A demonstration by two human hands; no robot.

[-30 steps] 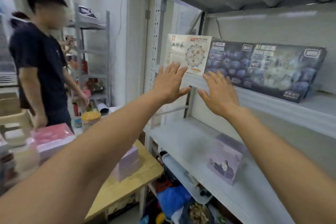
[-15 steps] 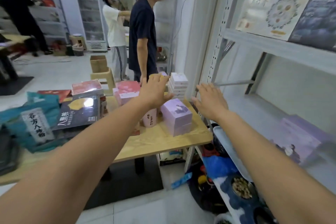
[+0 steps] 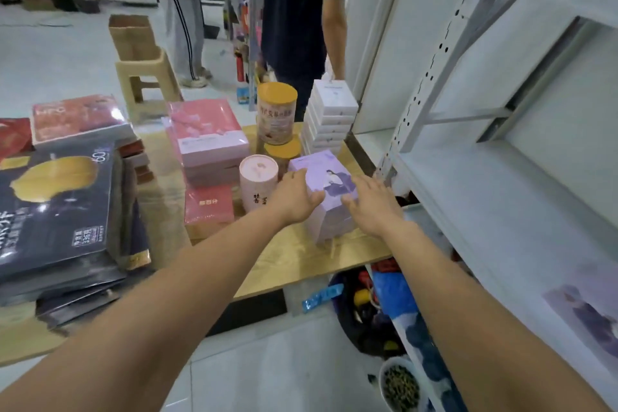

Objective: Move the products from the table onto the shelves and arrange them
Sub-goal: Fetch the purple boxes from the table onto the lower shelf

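A lilac box (image 3: pixel 329 191) with a figure printed on top sits on another like it near the right end of the wooden table (image 3: pixel 294 264). My left hand (image 3: pixel 296 199) is at its left side and my right hand (image 3: pixel 373 206) at its right side, both with fingers spread and not clearly gripping. A matching lilac box (image 3: pixel 587 314) lies on the white shelf (image 3: pixel 485 197) at the right.
On the table stand a pink tube (image 3: pixel 258 187), a yellow-lidded tin (image 3: pixel 276 112), pink boxes (image 3: pixel 209 139), a stack of white boxes (image 3: pixel 329 117) and dark flat packs (image 3: pixel 55 207). A person in a dark shirt (image 3: pixel 301 10) stands behind the table. Bags and bowls lie under the shelf.
My view swung from the upper shelf down to the table. Both hands dropped from the shelf's boxes and reached to either side of the lilac box.
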